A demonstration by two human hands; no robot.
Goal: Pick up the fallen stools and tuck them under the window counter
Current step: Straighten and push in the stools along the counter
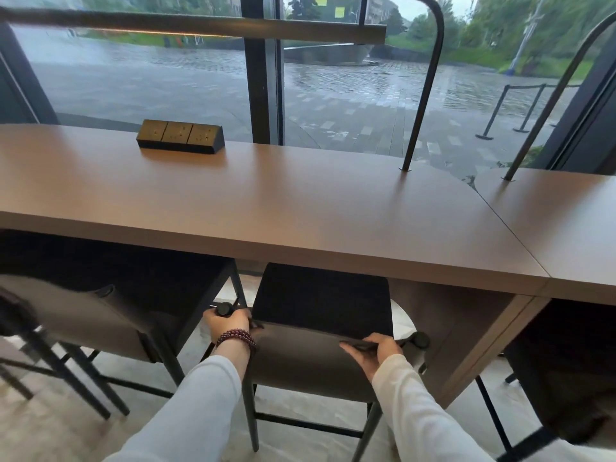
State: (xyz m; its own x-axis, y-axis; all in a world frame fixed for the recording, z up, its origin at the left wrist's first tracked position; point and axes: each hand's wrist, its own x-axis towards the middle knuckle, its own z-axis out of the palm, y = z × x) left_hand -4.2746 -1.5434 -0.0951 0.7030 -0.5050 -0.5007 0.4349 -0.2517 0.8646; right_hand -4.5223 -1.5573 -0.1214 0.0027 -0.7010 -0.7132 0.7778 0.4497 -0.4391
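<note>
Two hands, left hand [230, 323] and right hand [375, 351], clamped the upright stool's backrest [310, 358] at both corners, steering its seat [321, 300] squarely beneath the bench [266, 201].

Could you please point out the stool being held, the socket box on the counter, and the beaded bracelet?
stool [320, 358]: head view, on the grey backrest between the hands.
socket box [180, 136]: head view, on its sloped brass face.
beaded bracelet [235, 339]: head view, on the dark red beads around the left wrist.
</note>
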